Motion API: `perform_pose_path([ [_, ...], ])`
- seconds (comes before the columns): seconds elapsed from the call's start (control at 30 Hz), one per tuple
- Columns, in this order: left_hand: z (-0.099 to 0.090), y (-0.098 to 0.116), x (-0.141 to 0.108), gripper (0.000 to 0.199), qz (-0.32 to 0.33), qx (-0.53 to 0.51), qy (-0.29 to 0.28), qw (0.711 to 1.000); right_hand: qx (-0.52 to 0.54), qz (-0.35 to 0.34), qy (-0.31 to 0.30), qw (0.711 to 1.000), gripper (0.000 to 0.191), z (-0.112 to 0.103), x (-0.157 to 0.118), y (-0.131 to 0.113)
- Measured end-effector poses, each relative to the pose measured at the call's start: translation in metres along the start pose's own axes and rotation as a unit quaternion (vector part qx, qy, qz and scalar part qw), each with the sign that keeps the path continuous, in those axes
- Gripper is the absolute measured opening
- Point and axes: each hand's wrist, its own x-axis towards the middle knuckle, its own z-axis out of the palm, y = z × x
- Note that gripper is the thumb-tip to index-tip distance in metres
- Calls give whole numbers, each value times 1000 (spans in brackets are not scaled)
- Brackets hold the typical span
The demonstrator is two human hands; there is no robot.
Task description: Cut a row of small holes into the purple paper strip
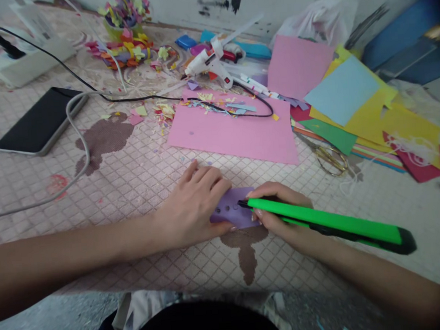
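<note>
A small purple piece of paper [242, 214] lies on the quilted tablecloth in front of me, with a short row of small dark round marks on it. My left hand [198, 204] rests flat over its left part, fingers stretched out and thumb along the near edge. In my right hand [279, 206] is a green utility knife [329, 221], gripped near its front end between thumb and fingers. Its dark tip is at the paper, beside the row of marks; whether it touches cannot be made out. The knife's body slants back to the right over my wrist.
Beyond my hands lies a pink sheet [233, 134] strewn with paper scraps. A white glue gun [209, 65] with a black cord stands behind it. Gold-handled scissors [328, 158] and coloured paper [343, 91] are at right; a black phone-like device [38, 122] and power strip [28, 63] at left.
</note>
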Motion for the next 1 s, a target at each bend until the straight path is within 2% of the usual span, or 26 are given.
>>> perform_pose_path([
  [0.57, -2, 1, -1, 55, -3, -4, -7, 1000, -31, -14, -22, 999, 17, 2, 2, 0],
  [0.83, -2, 0, -2, 53, 4, -5, -2, 1000, -41, -93, -52, 993, 24, 0, 5, 5],
  [0.9, -2, 0, -2, 53, 6, -5, -1, 1000, -14, -70, -45, 996, 22, -2, 5, 6],
  [1.0, -2, -1, -1, 54, 5, -5, -4, 1000, 44, 17, -32, 998, 17, -4, 3, 6],
])
